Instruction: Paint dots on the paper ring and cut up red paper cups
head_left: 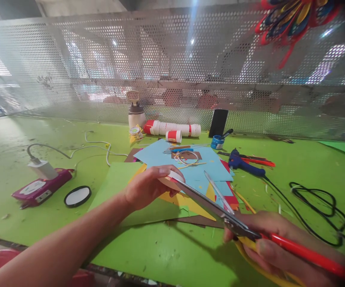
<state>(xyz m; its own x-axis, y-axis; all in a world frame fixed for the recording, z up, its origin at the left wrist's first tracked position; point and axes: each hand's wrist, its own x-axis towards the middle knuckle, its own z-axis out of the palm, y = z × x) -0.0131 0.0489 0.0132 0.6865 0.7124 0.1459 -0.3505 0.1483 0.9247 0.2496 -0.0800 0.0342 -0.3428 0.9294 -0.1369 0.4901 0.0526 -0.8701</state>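
Observation:
My left hand (150, 185) is closed on a white paper cup (172, 178) with a bit of red on its side, mostly hidden by my fingers. In my right hand (271, 231) is a pair of scissors (202, 198) with a red handle. Their blades point left, with the tips at the cup's edge; whether they touch it I cannot tell. A yellow curved piece (244, 243) shows under my right hand, perhaps the other handle. Beneath both hands lie sheets of coloured paper (160, 155) in blue, green, yellow and brown.
At the back stand a sprayer bottle (136, 115), stacked paper cups (172, 128), a phone (218, 122) and a blue paint jar (217, 142). A blue glue gun (246, 163) trails a black cord (318, 191). A purple power strip (42, 189) sits left.

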